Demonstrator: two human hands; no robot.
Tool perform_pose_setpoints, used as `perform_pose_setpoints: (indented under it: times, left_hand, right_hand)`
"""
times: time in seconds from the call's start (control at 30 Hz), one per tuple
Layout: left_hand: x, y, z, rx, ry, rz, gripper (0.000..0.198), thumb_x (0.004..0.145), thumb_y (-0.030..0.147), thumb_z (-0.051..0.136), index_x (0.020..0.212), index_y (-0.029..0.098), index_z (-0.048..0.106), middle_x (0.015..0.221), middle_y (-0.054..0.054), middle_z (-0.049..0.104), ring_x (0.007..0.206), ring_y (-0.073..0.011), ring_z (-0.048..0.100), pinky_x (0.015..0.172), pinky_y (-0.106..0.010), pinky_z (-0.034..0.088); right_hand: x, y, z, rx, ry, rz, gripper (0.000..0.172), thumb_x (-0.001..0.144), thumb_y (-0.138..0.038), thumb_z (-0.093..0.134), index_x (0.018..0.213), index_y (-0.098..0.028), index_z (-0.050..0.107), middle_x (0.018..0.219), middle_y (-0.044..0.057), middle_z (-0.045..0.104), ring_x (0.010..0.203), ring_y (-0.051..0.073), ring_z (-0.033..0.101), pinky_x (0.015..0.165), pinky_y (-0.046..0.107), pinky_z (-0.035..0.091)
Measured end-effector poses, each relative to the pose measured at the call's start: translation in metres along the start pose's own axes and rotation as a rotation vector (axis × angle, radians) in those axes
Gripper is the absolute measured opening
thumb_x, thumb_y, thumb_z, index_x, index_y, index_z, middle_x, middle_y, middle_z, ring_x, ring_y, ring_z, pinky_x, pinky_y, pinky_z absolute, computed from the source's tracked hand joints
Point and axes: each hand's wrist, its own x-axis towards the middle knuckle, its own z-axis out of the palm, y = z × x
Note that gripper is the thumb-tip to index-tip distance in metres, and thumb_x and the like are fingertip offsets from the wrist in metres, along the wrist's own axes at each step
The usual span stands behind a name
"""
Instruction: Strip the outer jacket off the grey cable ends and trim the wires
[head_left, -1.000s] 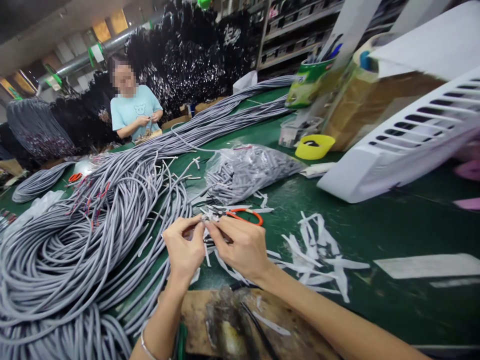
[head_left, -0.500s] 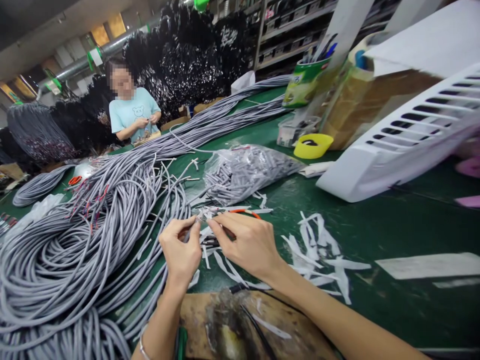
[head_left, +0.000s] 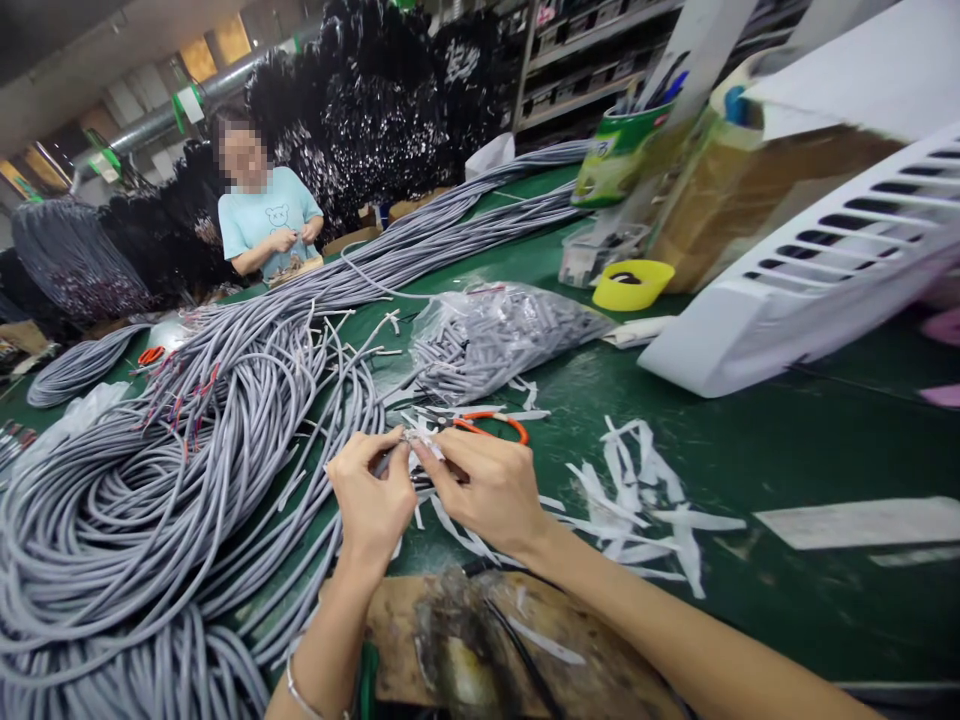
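My left hand (head_left: 373, 492) is closed around the end of a grey cable (head_left: 382, 464), thumb and forefinger pinched near its tip. Fine pale strands (head_left: 410, 436) stick out there. Close against it, my right hand (head_left: 491, 490) pinches a white strip (head_left: 429, 450) at the same spot; the fingers partly hide the contact. Just beyond my fingers lie orange-handled scissors (head_left: 517, 425). Loose white strips (head_left: 637, 490) are scattered to the right of my hands. A large heap of coiled grey cables (head_left: 217, 470) spreads to the left.
A clear bag of short grey pieces (head_left: 510, 340) lies ahead. To the right stand a white slatted casing (head_left: 750, 320), a yellow ring-shaped container (head_left: 634, 287) and a green pen can (head_left: 619, 155). A stained wooden board (head_left: 397, 640) lies nearest me. Across the table sits a co-worker (head_left: 274, 215).
Both hands have shifted slightly right and down, still pinched together at the cable end. More of the orange scissor handles shows now. The view has moved a little.
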Motion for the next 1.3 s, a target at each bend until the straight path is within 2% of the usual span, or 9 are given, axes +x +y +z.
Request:
perform_pose_setpoints:
  times: [0.07,0.2,0.3,0.5,0.77,0.93,1.03,1.13,1.3]
  left_hand:
    - [0.001,-0.001,0.0,-0.005,0.0,-0.015,0.014,0.072,0.017,0.056,0.078,0.014,0.069,0.073,-0.007,0.067,0.066,-0.0161,0.062,0.062,-0.026,0.049]
    - [0.005,0.002,-0.002,-0.078,-0.041,-0.117,0.019,0.073,0.023,0.055,0.077,0.012,0.069,0.071,-0.007,0.068,0.063,-0.0156,0.061,0.061,-0.025,0.047]
    - [0.009,0.005,-0.006,-0.203,-0.077,-0.204,0.026,0.074,0.029,0.052,0.077,0.01,0.069,0.064,-0.005,0.066,0.056,-0.0134,0.057,0.054,-0.022,0.044]
    - [0.01,0.009,-0.009,-0.264,-0.15,-0.174,0.032,0.077,0.035,0.048,0.07,0.01,0.067,0.046,0.004,0.042,0.041,-0.0068,0.031,0.04,-0.019,0.025]
    - [0.007,0.011,-0.007,-0.163,-0.145,-0.11,0.033,0.081,0.034,0.045,0.062,0.012,0.061,0.048,0.003,0.036,0.045,-0.0077,0.028,0.042,-0.021,0.024]
    - [0.004,0.01,-0.003,-0.173,-0.135,-0.1,0.028,0.079,0.031,0.049,0.067,0.012,0.065,0.05,0.001,0.05,0.045,-0.0086,0.04,0.043,-0.019,0.033]
    - [0.002,0.008,-0.001,-0.207,-0.116,-0.125,0.026,0.078,0.03,0.052,0.08,0.011,0.068,0.066,-0.004,0.065,0.054,-0.0116,0.055,0.05,-0.02,0.044]
    - [0.001,0.007,0.0,-0.217,-0.103,-0.11,0.025,0.077,0.029,0.053,0.085,0.01,0.069,0.074,-0.007,0.069,0.063,-0.0149,0.063,0.058,-0.021,0.049]
    - [0.0,0.008,-0.001,-0.137,-0.11,-0.04,0.025,0.079,0.026,0.052,0.086,0.012,0.07,0.078,-0.008,0.071,0.066,-0.018,0.065,0.061,-0.025,0.052]
  right_hand:
    - [0.001,0.001,0.001,0.026,-0.027,0.024,0.034,0.087,-0.023,0.041,0.057,-0.016,0.055,0.048,0.001,0.054,0.042,0.01,0.045,0.047,0.022,0.029]
    - [0.007,0.012,-0.001,0.071,-0.208,0.193,0.041,0.088,-0.031,0.038,0.054,-0.017,0.056,0.043,-0.001,0.052,0.038,0.01,0.043,0.043,0.022,0.027]
    - [0.012,0.018,-0.005,0.033,-0.194,0.271,0.034,0.086,-0.033,0.041,0.063,-0.018,0.062,0.048,-0.001,0.057,0.041,0.011,0.049,0.044,0.022,0.029]
    - [0.014,0.011,-0.01,-0.006,-0.027,0.062,0.026,0.087,-0.026,0.044,0.073,-0.017,0.064,0.062,0.002,0.065,0.054,0.012,0.058,0.055,0.021,0.037]
    - [0.011,0.01,-0.009,-0.01,-0.038,0.038,0.024,0.087,-0.024,0.045,0.072,-0.016,0.063,0.065,0.002,0.067,0.057,0.013,0.06,0.056,0.022,0.038]
    - [0.008,0.008,-0.003,0.135,-0.097,0.143,0.028,0.087,-0.025,0.042,0.068,-0.015,0.06,0.054,0.0,0.059,0.042,0.009,0.048,0.046,0.021,0.033]
    - [0.009,0.007,-0.003,0.27,-0.133,0.233,0.032,0.087,-0.027,0.041,0.061,-0.016,0.055,0.047,-0.003,0.049,0.039,0.008,0.041,0.042,0.02,0.03]
    - [0.01,0.006,-0.004,0.362,-0.153,0.296,0.033,0.087,-0.029,0.041,0.059,-0.016,0.053,0.046,-0.003,0.045,0.039,0.008,0.038,0.04,0.019,0.029]
    - [0.009,0.005,-0.007,0.324,-0.117,0.222,0.033,0.086,-0.028,0.042,0.058,-0.015,0.053,0.046,-0.003,0.045,0.04,0.007,0.038,0.042,0.02,0.029]
